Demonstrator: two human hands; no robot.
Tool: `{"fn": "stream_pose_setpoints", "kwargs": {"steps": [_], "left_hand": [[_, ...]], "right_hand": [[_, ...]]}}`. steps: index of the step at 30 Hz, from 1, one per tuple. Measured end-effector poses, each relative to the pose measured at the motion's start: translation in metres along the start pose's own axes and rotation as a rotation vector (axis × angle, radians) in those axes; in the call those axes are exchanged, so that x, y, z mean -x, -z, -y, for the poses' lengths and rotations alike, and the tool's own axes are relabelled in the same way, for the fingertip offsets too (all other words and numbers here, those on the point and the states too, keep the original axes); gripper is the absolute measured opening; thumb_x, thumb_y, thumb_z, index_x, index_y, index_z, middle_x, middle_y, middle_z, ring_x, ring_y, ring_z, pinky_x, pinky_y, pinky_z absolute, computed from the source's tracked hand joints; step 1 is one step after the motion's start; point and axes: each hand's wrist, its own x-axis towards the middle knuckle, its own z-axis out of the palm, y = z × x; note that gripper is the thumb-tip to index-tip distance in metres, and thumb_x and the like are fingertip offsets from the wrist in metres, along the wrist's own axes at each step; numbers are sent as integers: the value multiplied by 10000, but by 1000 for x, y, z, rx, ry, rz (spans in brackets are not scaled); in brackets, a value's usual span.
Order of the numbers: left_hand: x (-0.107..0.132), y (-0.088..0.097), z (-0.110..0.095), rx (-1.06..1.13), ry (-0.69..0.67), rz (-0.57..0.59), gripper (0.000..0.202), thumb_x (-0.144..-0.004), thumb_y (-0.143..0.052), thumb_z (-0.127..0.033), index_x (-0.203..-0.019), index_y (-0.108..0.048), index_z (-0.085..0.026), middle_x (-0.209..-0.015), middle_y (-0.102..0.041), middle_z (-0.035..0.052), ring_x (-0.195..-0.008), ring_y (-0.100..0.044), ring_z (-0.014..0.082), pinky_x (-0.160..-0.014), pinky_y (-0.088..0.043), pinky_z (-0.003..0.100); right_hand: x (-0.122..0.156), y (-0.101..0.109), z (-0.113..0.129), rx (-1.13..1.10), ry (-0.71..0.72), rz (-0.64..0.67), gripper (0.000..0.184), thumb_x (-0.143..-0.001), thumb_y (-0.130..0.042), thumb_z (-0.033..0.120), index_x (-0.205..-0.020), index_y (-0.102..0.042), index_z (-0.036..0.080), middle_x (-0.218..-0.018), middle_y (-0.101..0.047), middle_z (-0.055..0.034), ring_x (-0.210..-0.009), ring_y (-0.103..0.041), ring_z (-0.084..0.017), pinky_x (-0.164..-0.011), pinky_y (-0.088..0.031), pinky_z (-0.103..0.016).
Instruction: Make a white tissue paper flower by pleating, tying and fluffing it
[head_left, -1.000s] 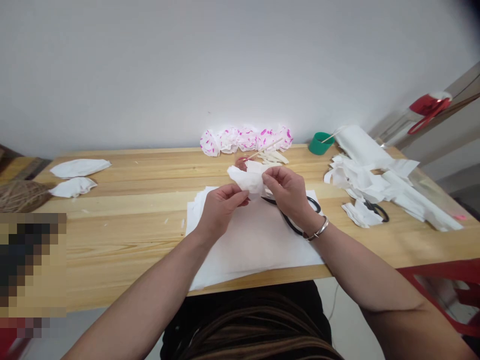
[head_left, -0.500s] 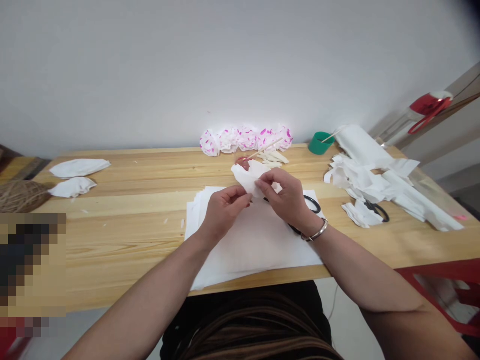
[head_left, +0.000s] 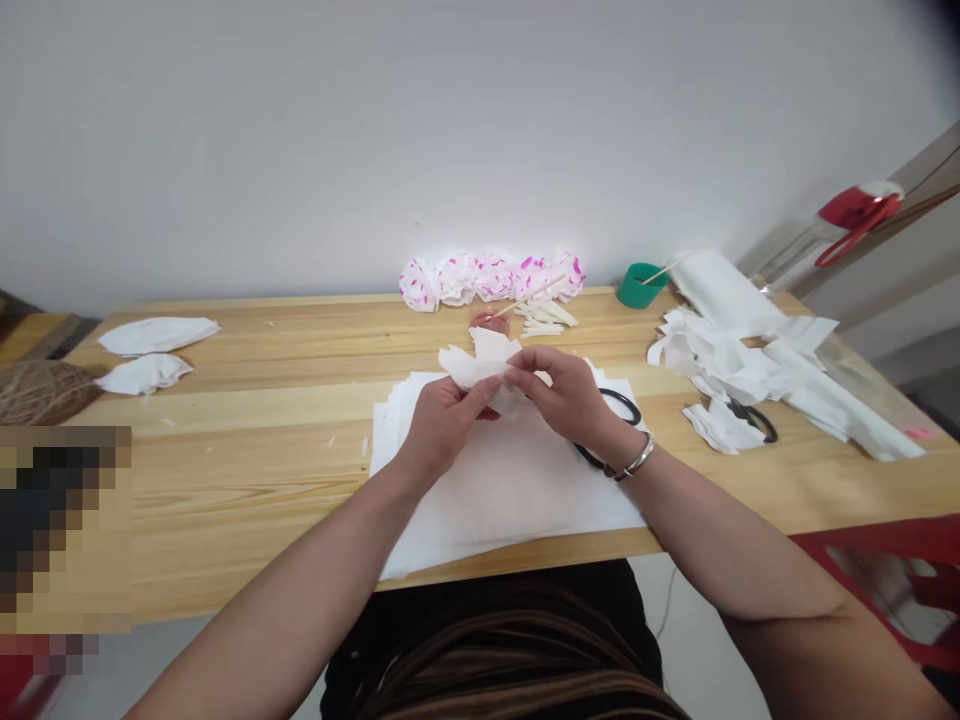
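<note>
white paper piece (head_left: 480,358), one, above the far edge of the paper stack (head_left: 510,490), pinched between left hand (head_left: 442,415) and right hand (head_left: 566,395), neither nearer, flaps spreading beyond that edge, long axis unclear.

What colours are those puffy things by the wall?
The puffs are white with magenta flecks; see the head view.

Craft workspace: scissors (head_left: 744,411), paper scraps (head_left: 701,347)
</note>
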Motion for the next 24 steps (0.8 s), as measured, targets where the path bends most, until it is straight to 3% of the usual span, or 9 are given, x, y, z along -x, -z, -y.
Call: {"fn": "stream_pose_setpoints", "kwargs": {"steps": [7,12,19,24], "left_hand": [[-4,2,5,-33,-13,-22,331,-725,-680,-429,-871,-725,-136,-773,-698,57,-694,-611,162,-658,-526,312],[-2,1,2,-49,4,-23,325,-705,-691,-435,-819,-723,-132,-761,-693,58,-698,-607,169,-656,-515,308],[-4,1,1,233,83,-49,376,-674,-703,-459,-825,-701,-115,-745,-690,72,-696,-629,204,-660,-505,343],[-5,2,4,186,84,-92,330,-672,-712,-422,-822,-709,-128,-714,-685,51,-645,-612,174,-656,-487,319]], "right_hand": [[-8,1,-8,-333,-296,-186,204,-741,-628,373,-722,-585,175,-637,-570,16,-585,-488,-102,-563,-413,-247],[-12,4,-4,-454,-390,-259,226,-695,-653,385,-690,-580,171,-624,-570,22,-582,-500,-93,-604,-446,-251],[-8,1,-8,-331,-276,-160,243,-727,-639,410,-727,-575,176,-638,-567,16,-582,-491,-101,-558,-420,-250],[-2,3,-3,-73,-107,-68,285,-794,-583,459,-823,-586,176,-727,-584,-12,-662,-510,-128,-628,-432,-287]]}}
